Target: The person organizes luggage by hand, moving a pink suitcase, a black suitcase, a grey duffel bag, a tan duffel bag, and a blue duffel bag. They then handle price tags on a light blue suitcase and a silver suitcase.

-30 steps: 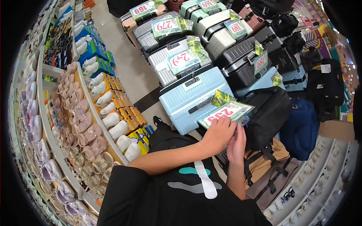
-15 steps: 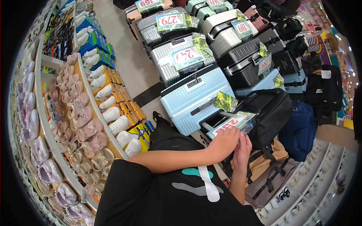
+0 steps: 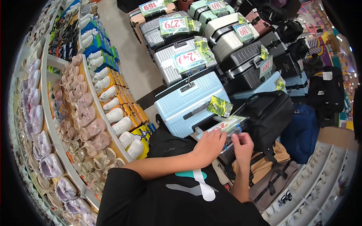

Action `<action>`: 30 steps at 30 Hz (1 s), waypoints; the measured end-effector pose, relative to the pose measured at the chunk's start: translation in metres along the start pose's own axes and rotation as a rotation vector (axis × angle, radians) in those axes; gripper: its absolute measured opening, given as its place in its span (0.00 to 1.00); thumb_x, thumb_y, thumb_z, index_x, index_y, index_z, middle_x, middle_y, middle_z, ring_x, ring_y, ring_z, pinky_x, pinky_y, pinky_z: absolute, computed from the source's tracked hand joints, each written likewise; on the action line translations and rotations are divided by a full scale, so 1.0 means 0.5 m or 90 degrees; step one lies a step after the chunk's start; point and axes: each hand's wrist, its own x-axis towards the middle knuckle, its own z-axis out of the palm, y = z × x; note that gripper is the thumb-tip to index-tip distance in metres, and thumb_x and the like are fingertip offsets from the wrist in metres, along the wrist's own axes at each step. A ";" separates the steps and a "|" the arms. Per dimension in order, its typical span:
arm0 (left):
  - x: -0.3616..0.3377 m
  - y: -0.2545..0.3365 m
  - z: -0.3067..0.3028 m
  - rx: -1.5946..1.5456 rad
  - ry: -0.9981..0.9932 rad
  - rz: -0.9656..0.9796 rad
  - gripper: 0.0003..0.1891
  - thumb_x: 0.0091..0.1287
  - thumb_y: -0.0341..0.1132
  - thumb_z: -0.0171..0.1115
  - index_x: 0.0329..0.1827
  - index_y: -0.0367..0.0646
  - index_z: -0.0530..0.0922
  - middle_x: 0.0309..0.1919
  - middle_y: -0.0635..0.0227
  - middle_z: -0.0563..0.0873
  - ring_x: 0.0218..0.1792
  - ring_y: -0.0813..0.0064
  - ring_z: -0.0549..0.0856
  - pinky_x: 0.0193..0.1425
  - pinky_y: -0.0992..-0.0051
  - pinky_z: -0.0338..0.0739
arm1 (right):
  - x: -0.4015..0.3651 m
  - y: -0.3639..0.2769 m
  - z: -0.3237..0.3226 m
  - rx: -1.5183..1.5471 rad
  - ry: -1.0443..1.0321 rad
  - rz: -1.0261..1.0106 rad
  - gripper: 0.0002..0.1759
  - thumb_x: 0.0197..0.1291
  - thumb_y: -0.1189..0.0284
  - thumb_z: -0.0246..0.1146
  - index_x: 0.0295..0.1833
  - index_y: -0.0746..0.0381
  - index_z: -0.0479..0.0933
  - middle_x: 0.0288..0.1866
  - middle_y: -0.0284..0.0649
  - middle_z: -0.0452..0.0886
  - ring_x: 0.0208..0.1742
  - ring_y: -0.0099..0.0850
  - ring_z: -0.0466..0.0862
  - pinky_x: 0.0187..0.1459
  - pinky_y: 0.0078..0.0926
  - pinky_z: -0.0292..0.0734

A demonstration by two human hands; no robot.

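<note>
Shop aisle crowded with luggage. Left hand (image 3: 211, 145), fingers together, grips a price card (image 3: 226, 123) by its near edge; right hand (image 3: 243, 145) pinches its clear sleeve, where a hard tug could tear it. Card sits at the pale blue suitcase's (image 3: 184, 101) near right corner, with shoe shelves (image 3: 86, 124) to the left.

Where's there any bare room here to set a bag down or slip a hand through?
Only the floor strip between shoe shelves and suitcases is bare. Suitcases stand packed together, bags crowd the right, and the left hand and right hand meet at the price card.
</note>
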 end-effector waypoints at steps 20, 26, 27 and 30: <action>-0.037 0.000 0.001 0.015 0.001 -0.192 0.21 0.48 0.26 0.64 0.48 0.42 0.74 0.42 0.62 0.79 0.43 0.63 0.81 0.45 0.66 0.72 | 0.028 -0.088 0.040 -0.419 -0.126 -0.467 0.31 0.39 0.76 0.71 0.55 0.62 0.73 0.58 0.48 0.70 0.53 0.49 0.72 0.52 0.42 0.73; -0.103 0.004 -0.039 0.045 0.028 -0.284 0.24 0.46 0.23 0.63 0.51 0.44 0.78 0.49 0.62 0.80 0.53 0.60 0.78 0.62 0.55 0.66 | 0.009 -0.093 0.045 -0.406 -0.235 -0.602 0.30 0.50 0.60 0.70 0.58 0.60 0.73 0.46 0.40 0.75 0.44 0.39 0.75 0.41 0.32 0.77; -0.114 0.001 -0.045 0.059 0.024 -0.296 0.25 0.45 0.22 0.63 0.51 0.45 0.78 0.49 0.63 0.80 0.54 0.60 0.78 0.65 0.53 0.64 | 0.007 -0.089 0.052 -0.398 -0.276 -0.633 0.29 0.51 0.60 0.69 0.58 0.60 0.73 0.45 0.39 0.75 0.43 0.37 0.75 0.40 0.31 0.77; -0.143 -0.015 -0.059 0.075 0.015 -0.326 0.24 0.46 0.21 0.62 0.50 0.47 0.79 0.51 0.63 0.80 0.56 0.60 0.77 0.68 0.49 0.60 | 0.000 -0.077 0.090 -0.356 -0.284 -0.702 0.26 0.55 0.58 0.67 0.56 0.61 0.75 0.38 0.34 0.75 0.37 0.31 0.75 0.35 0.26 0.75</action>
